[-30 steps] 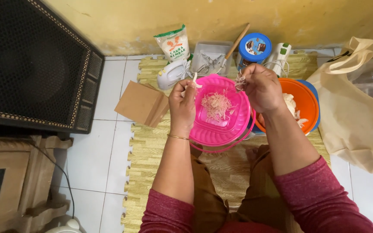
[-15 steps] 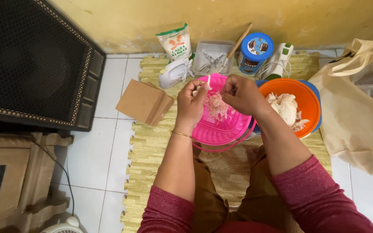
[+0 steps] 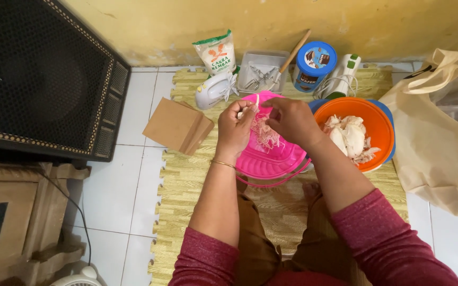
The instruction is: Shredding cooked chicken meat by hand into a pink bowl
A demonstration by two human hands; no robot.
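Two hands meet over the pink basin [image 3: 271, 159]: left hand [image 3: 237, 127] and right hand [image 3: 290, 121] each pinch one strand of shredded chicken [image 3: 263, 135], pulling it apart; a second ago the right reached toward the orange bowl [image 3: 380, 127] (whole pieces there).

Change over the last second: the right hand [image 3: 291, 121], earlier raised between the pink bowl [image 3: 271, 159] and the orange bowl [image 3: 369, 124], has moved left to meet the left hand [image 3: 236, 128] over the pink bowl. Both hands now pinch a pale strip [image 3: 256, 105] above the shredded pile [image 3: 265, 136], previously exposed.
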